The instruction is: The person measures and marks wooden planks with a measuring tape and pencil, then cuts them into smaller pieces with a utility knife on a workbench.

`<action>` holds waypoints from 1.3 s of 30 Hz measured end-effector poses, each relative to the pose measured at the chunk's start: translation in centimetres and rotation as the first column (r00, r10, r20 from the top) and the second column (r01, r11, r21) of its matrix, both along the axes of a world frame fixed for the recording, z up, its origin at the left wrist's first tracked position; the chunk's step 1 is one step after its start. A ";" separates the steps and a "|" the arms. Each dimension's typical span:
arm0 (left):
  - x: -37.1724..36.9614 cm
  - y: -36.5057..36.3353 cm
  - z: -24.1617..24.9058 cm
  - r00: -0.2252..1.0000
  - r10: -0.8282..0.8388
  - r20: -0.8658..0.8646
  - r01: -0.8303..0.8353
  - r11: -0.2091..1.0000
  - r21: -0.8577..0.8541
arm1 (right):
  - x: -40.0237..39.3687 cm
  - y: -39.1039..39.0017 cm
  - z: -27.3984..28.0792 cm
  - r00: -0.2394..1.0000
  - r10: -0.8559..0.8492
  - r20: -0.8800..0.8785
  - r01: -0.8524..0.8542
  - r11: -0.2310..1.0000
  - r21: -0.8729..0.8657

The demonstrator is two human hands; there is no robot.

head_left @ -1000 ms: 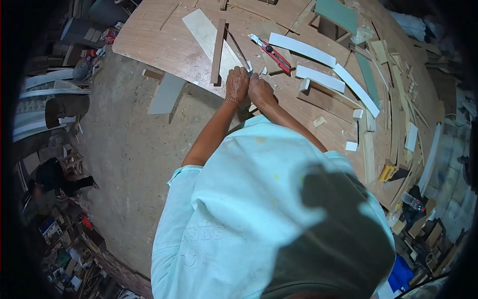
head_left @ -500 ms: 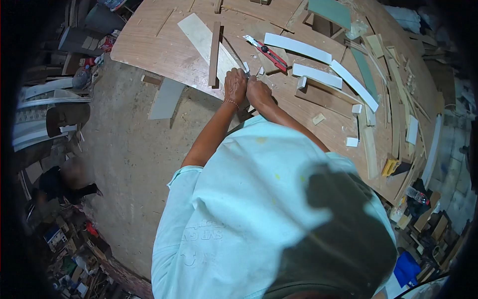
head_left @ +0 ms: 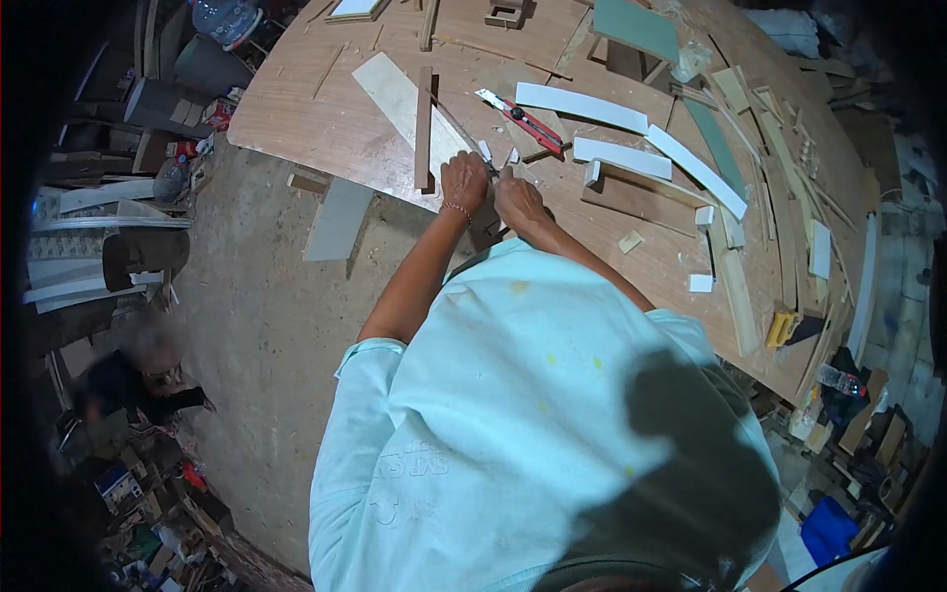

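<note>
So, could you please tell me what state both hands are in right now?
Left hand: curled; whether it holds anything cannot be told.
Right hand: curled; its grip is hidden too.

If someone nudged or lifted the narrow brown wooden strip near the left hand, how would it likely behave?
The brown strip would probably stay stiff, since it looks straight with no visible bend. It is likely easy to lift, being so narrow. A nudge might slide or rock it, as it lies across the pale board.
</note>
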State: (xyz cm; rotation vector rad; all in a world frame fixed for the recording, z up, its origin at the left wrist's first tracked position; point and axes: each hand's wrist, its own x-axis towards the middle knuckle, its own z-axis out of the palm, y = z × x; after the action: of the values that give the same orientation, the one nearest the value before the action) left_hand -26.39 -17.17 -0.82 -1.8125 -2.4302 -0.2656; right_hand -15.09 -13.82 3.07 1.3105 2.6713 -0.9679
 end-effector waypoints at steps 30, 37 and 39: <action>1.1 -0.3 0.5 0.979 0.205 -0.013 -0.205 0.971 -0.120 | 0.5 1.4 -1.9 0.966 0.151 -0.210 -0.118 0.980 0.162; 1.4 0.3 0.6 0.945 0.327 -0.018 -0.325 0.930 -0.170 | 2.0 0.6 -2.3 0.943 0.157 -0.295 -0.105 0.978 0.182; 1.6 -0.1 0.6 0.957 0.291 -0.008 -0.289 0.946 -0.149 | 4.5 0.0 -1.6 0.950 0.147 -0.277 -0.115 0.985 0.129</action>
State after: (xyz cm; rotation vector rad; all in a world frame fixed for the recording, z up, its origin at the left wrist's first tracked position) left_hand -24.77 -17.31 -0.19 -1.4733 -2.7481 -0.0734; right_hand -10.56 -13.79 1.46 1.0624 3.0230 -1.0803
